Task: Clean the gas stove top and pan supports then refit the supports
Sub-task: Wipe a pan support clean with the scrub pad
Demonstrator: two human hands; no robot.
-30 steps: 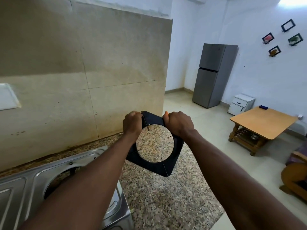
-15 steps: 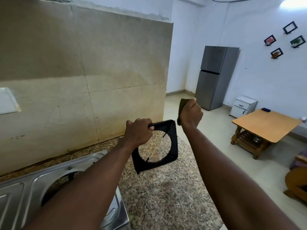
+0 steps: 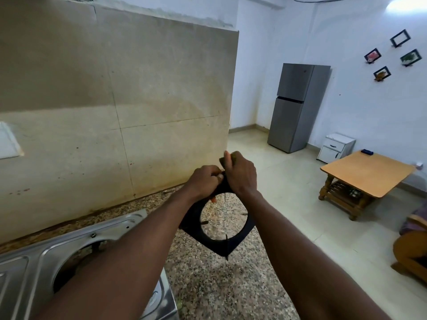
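A black square pan support (image 3: 233, 243) with a round opening hangs tilted in the air over the speckled granite counter (image 3: 219, 287). My left hand (image 3: 204, 180) grips its upper corner. My right hand (image 3: 241, 174) is closed around a dark green scrub pad (image 3: 232, 158) and presses it on the same upper corner, right beside my left hand. The steel stove top (image 3: 30, 264) lies at the lower left with its burner opening bare, partly hidden by my left arm.
A beige tiled wall (image 3: 115, 100) rises behind the counter. The counter's right edge drops to the tiled floor. Across the room stand a grey fridge (image 3: 298, 107), a small white cabinet (image 3: 336, 147) and a low wooden table (image 3: 365, 174).
My right hand, lifted clear with the pad half a second ago, has come back down onto the support's upper corner. The support has turned, hanging corner-down.
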